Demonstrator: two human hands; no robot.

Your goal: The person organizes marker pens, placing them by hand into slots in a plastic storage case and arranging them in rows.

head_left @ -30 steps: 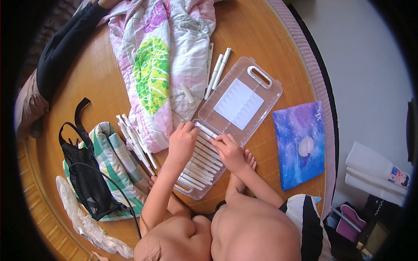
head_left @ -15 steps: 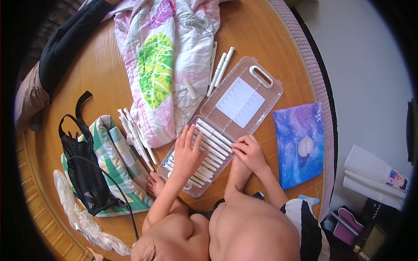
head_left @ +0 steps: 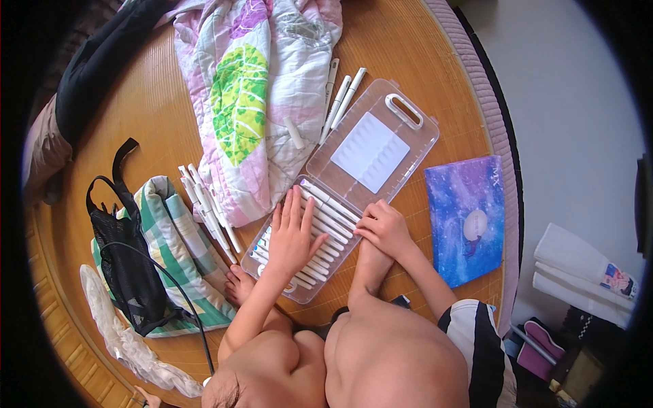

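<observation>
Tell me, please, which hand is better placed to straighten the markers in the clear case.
Probably the left hand: it spreads over the markers, while the right hand is by the case's edge.

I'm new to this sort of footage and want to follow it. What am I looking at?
There is no machine: a person works bare-handed, seen by a fisheye camera on their head, so straight edges bend. On the brown surface lie an open clear case holding white pens, loose pens, a quilt, a checked cloth and a flat blue-purple item. The left hand spreads over the pens in the case; the right hand is by its right edge, and whether it grips anything is unclear.
</observation>
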